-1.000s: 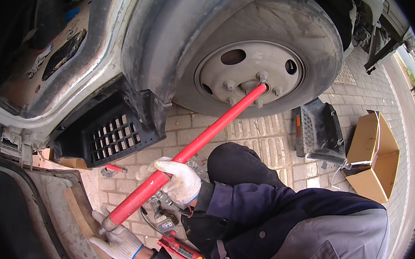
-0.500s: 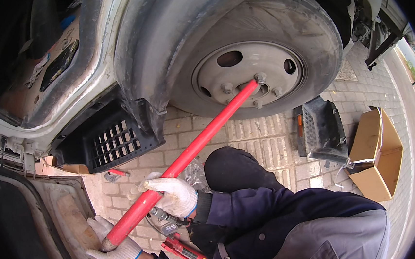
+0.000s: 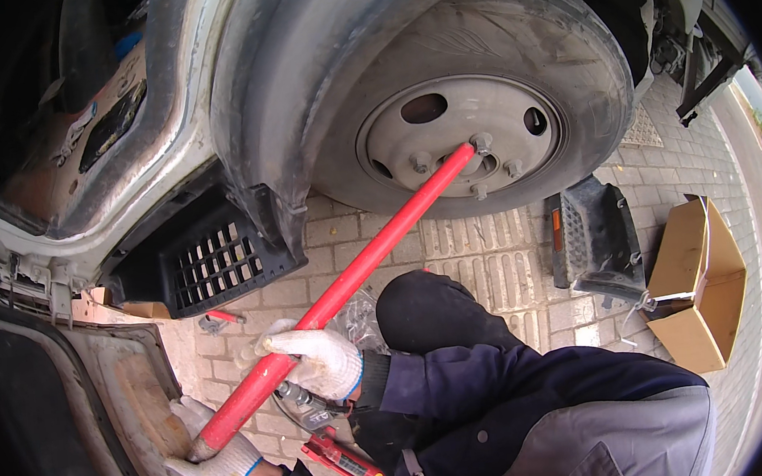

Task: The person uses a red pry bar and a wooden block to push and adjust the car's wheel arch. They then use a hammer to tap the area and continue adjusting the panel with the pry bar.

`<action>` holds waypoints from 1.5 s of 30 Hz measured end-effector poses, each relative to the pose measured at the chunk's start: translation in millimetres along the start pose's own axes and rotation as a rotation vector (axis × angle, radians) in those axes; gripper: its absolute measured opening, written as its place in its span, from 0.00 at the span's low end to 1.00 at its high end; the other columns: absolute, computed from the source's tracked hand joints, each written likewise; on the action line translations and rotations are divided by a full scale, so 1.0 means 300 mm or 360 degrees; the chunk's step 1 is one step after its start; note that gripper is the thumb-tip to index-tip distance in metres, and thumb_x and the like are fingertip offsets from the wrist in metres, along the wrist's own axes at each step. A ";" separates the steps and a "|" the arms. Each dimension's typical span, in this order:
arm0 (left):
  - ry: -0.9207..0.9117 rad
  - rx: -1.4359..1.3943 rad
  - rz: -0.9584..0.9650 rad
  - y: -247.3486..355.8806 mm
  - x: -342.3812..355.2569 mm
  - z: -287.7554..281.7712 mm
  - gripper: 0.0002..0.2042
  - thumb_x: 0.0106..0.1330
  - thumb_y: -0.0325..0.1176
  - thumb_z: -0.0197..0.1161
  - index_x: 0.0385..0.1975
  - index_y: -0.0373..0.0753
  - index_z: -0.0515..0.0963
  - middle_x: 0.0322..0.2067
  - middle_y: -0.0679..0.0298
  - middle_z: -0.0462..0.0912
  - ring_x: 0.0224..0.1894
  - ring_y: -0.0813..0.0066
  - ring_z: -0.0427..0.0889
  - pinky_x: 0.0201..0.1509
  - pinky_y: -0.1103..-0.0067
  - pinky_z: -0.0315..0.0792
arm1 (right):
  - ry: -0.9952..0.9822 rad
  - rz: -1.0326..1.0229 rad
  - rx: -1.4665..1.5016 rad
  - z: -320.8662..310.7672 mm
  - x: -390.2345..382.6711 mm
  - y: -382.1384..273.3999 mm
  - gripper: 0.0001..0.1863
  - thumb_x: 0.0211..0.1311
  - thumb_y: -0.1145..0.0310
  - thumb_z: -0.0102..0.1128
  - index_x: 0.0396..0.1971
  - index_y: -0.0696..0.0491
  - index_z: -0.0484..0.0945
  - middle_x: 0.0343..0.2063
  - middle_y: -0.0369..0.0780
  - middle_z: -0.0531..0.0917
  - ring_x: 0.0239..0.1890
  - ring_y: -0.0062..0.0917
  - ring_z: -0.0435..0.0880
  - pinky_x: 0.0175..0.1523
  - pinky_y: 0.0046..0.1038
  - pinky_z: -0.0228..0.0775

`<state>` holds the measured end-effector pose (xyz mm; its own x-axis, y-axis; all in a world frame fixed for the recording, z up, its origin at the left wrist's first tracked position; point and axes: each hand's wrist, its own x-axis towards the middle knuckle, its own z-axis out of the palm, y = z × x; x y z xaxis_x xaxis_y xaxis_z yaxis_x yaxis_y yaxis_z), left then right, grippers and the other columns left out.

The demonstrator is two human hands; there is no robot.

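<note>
A long red bar (image 3: 373, 252) slants from the lower left up to a lug nut (image 3: 480, 142) on the steel truck wheel (image 3: 430, 127). My left hand (image 3: 214, 452), in a white glove, grips the bar's lower end, beside a worn board (image 3: 148, 408) by the open door. My right hand (image 3: 314, 359), gloved likewise, is wrapped round the bar farther up. Below it lie a power tool (image 3: 314, 409), partly hidden, and a crumpled clear bag (image 3: 356, 316). A red jack (image 3: 340, 456) lies by my leg.
A black step panel with a grille (image 3: 209, 269) hangs below the cab at left. On the paving (image 3: 482, 275), a detached step piece (image 3: 591, 230) and an open cardboard box (image 3: 684, 277) lie to the right. The fender (image 3: 271, 86) arches over the tire.
Since a second ago, the bar's far end has shifted slightly up and left in view and its lower end slightly down, both hands moving with it. My grip looks the same.
</note>
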<state>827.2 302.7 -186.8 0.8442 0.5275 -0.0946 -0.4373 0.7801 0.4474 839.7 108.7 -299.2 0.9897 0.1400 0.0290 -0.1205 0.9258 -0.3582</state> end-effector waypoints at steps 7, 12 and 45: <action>0.0102 -0.0015 0.0001 0.002 -0.005 0.011 0.51 0.76 0.54 0.69 0.83 0.24 0.49 0.81 0.42 0.62 0.85 0.47 0.56 0.90 0.54 0.51 | -0.0013 0.0015 -0.0135 0.011 -0.006 -0.013 0.11 0.76 0.72 0.64 0.53 0.59 0.82 0.55 0.50 0.88 0.58 0.38 0.88 0.66 0.36 0.77; 0.0102 0.0041 -0.0037 0.017 0.003 -0.001 0.51 0.75 0.55 0.69 0.82 0.24 0.50 0.80 0.42 0.63 0.84 0.48 0.60 0.89 0.54 0.55 | 0.0024 0.0109 0.0080 0.023 -0.013 -0.027 0.11 0.78 0.69 0.64 0.52 0.59 0.82 0.56 0.50 0.88 0.59 0.36 0.88 0.66 0.35 0.77; 0.0061 -0.0149 -0.0005 0.065 0.059 -0.059 0.41 0.78 0.48 0.70 0.78 0.28 0.58 0.76 0.50 0.65 0.78 0.48 0.70 0.82 0.48 0.71 | -0.0481 -0.0572 -0.0926 -0.006 -0.026 -0.087 0.24 0.75 0.68 0.66 0.69 0.50 0.79 0.60 0.52 0.83 0.59 0.47 0.87 0.63 0.41 0.81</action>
<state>828.2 333.2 -195.4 0.8338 0.5364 -0.1308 -0.4634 0.8087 0.3624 835.1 82.8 -291.9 0.8860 0.0320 0.4625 0.3496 0.6093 -0.7117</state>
